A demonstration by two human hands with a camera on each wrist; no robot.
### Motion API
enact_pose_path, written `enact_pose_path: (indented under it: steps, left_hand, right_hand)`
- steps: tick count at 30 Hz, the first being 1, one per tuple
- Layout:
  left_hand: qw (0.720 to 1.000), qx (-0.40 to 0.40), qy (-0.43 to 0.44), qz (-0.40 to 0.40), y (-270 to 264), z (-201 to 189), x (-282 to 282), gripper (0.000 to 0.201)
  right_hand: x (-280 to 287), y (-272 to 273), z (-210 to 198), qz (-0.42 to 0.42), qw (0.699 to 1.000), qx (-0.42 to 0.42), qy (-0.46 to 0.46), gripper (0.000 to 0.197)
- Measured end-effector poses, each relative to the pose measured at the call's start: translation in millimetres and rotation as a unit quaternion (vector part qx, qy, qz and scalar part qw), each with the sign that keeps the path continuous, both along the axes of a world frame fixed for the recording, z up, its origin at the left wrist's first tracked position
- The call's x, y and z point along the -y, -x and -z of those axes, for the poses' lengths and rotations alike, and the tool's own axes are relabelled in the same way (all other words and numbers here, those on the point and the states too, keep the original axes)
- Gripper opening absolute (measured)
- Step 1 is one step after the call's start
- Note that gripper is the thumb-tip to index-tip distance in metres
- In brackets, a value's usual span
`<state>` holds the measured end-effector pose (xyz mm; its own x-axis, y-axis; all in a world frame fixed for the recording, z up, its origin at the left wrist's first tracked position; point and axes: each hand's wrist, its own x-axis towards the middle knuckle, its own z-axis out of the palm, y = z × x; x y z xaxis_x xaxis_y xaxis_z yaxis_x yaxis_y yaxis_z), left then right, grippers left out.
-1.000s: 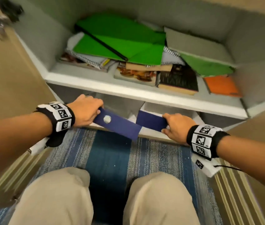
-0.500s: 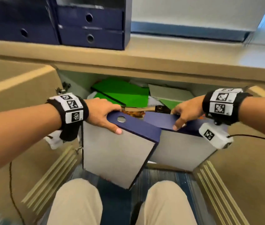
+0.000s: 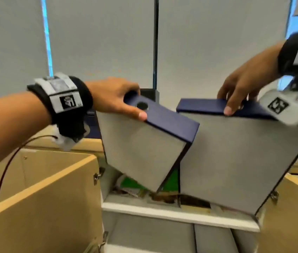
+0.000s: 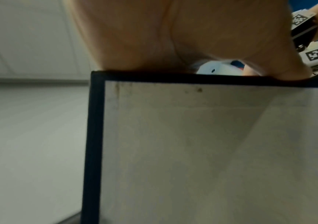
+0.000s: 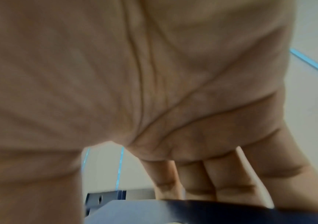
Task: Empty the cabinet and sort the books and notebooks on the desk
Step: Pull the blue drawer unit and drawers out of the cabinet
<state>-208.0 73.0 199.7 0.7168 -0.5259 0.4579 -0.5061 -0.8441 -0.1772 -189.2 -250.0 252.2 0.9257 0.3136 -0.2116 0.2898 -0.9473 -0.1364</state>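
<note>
Gripping each blue-spined file box by its top, the left hand (image 3: 113, 96) and right hand (image 3: 245, 84) let the left box (image 3: 140, 148) and right box (image 3: 232, 161) hang below, clearing the cabinet (image 3: 162, 212) toward the desk.

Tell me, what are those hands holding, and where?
Each grips a file box by its navy end: left hand on the left box, right hand on the right box.

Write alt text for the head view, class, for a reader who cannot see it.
Two hands lift two blue-spined grey file boxes in front of an open cabinet: the left hand grips the left box, the right hand the right box. Green notebooks lie on the shelf behind them.
</note>
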Motion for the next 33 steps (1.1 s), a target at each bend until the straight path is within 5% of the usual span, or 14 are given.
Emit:
enact_pose_path:
  steps: [6, 10, 13, 23, 33]
  left_hand:
    - [0.985, 0.166, 0.042, 0.011, 23, -87, 4, 0.08]
    - [0.962, 0.264, 0.064, 0.01, 15, -117, -6, 0.088]
    - [0.952, 0.29, 0.092, -0.014, -7, -124, -26, 0.082]
    - [0.922, 0.31, 0.16, -0.168, -104, -93, -147, 0.08]
    - [0.888, 0.306, 0.173, -0.298, -180, -40, -245, 0.081]
  right_hand:
    - [-7, 35, -99, 0.029, 0.981, 0.192, 0.011, 0.118]
    - [-17, 33, -120, 0.071, 0.931, 0.349, 0.082, 0.06]
    - [-31, 15, -117, 0.075, 0.878, 0.448, 0.151, 0.052]
    - [-97, -100, -87, -0.031, 0.845, 0.534, 0.024, 0.048]
    - [-211, -201, -41, -0.13, 0.835, 0.535, 0.016, 0.056]
